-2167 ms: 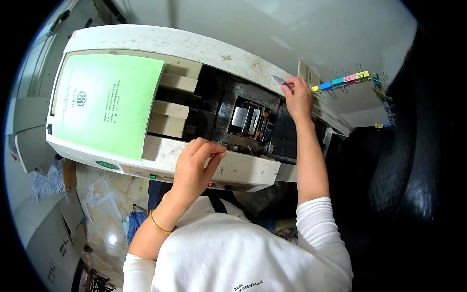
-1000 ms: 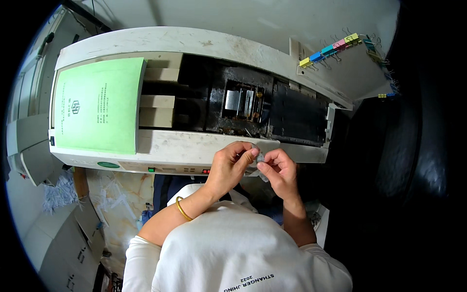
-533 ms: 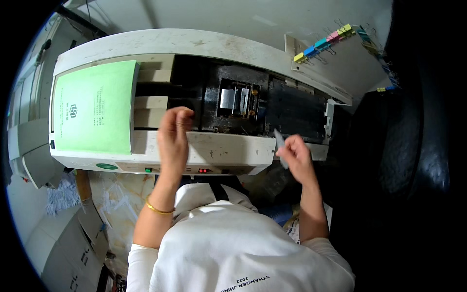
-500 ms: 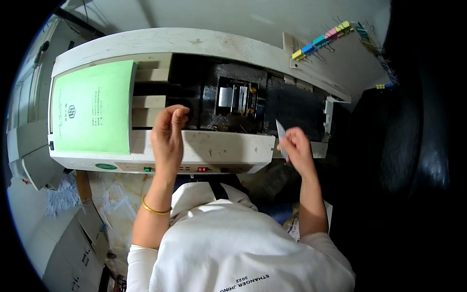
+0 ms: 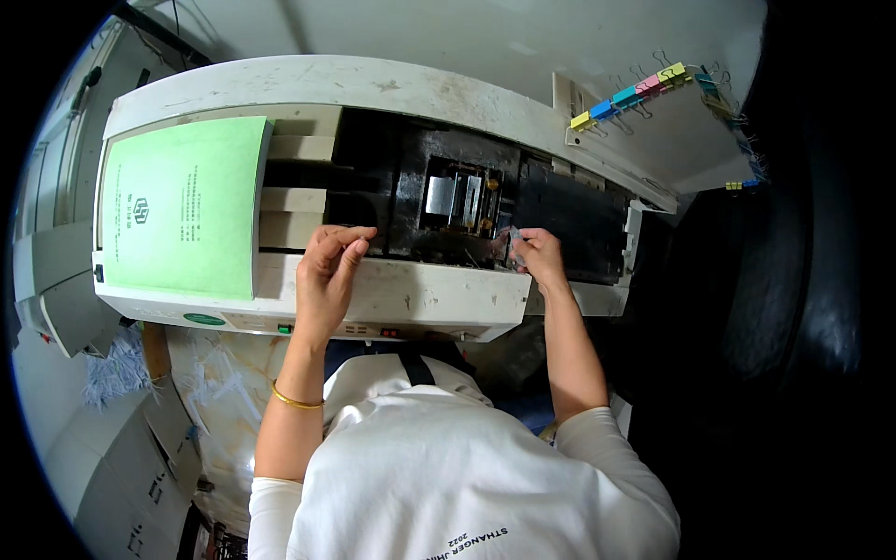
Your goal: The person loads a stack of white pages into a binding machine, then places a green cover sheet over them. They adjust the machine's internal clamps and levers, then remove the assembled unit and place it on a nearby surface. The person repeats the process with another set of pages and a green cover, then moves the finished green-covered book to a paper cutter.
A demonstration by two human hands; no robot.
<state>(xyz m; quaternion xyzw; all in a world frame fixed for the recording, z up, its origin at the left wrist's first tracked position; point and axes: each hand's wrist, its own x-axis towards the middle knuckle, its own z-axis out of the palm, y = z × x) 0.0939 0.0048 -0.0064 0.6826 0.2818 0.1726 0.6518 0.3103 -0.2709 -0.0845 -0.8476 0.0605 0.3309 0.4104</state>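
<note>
My right hand (image 5: 541, 256) is closed in a pinch on a thin, flat pale piece (image 5: 514, 245). Motion blurs it, and I cannot tell whether it is card, plastic or metal. It is over the right part of a binding machine (image 5: 392, 280), just beside the opening with a shiny metal block and rollers (image 5: 457, 198). My left hand (image 5: 329, 271) hovers at the machine's front edge. Its fingers are half bent, a gap shows between thumb and fingertips, and nothing visible is in them. A thick book with a green cover (image 5: 187, 210) lies on the machine's left end.
Coloured binder clips (image 5: 630, 97) line the edge of a pale panel at the back right. Paper strips (image 5: 119, 369) hang at the left, and more scraps lie on the floor. White cabinets (image 5: 131, 485) stand at the lower left. A red-lit switch (image 5: 389, 332) is on the machine's front.
My right hand has moved left and up with the thin piece, from the machine's front right edge to beside the metal block. The left hand's fingers have stretched and come slightly lower.
</note>
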